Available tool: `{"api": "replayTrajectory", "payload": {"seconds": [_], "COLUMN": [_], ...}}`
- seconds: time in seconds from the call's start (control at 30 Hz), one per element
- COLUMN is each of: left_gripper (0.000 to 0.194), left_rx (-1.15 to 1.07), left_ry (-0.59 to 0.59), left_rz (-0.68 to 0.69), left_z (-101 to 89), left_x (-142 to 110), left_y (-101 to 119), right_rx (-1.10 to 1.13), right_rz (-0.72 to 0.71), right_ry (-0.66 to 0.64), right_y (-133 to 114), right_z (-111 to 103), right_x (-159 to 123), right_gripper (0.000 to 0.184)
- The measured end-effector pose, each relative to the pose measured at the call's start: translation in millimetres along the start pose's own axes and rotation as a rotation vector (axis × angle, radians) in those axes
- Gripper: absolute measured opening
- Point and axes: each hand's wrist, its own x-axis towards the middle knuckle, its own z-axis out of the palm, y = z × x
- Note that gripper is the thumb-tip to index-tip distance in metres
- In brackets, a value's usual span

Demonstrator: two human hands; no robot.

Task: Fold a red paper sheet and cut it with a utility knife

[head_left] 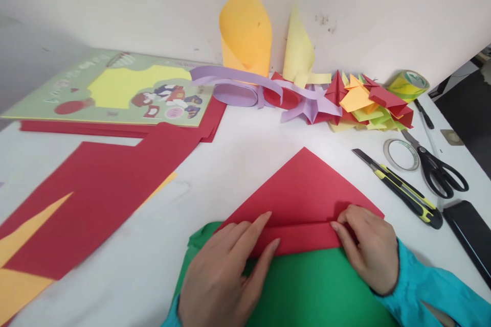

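A red sheet of paper (303, 189) lies at the front of the table, its far corner pointing away from me and a strip folded up along its near edge. My left hand (230, 260) grips the left part of this strip, with the fingers on top and the thumb at the near edge. At the right end of the fold, my right hand (366, 245) pinches the paper between thumb and bent fingers. Something green (318, 291) shows below the sheet, between my hands.
Red and orange paper offcuts (107, 189) spread leftward, near a green printed pad (146, 117). Paper shapes (368, 99) line the wall. Rightward lie a box cutter (399, 186), a tape roll (401, 154), black-handled scissors (441, 171) and a black phone-like object (470, 237).
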Motion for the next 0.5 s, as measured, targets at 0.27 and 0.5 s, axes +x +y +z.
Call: {"api": "replayTrajectory", "payload": {"seconds": [0.27,0.5], "left_gripper": [0.037,0.037], "left_rx": [0.158,0.112], "left_ry": [-0.014,-0.020], "left_rz": [0.253,0.309], "left_z": [8.2,33.9], "left_x": [-14,-32], "left_y": [18,42], "right_rx": [-0.022,-0.023], "right_rz": [-0.021,-0.015], "right_ry": [-0.007,-0.001], "right_y": [0,0], "right_z": [1,1], "right_x": [0,1], "right_gripper": [0.016,0.018]}}
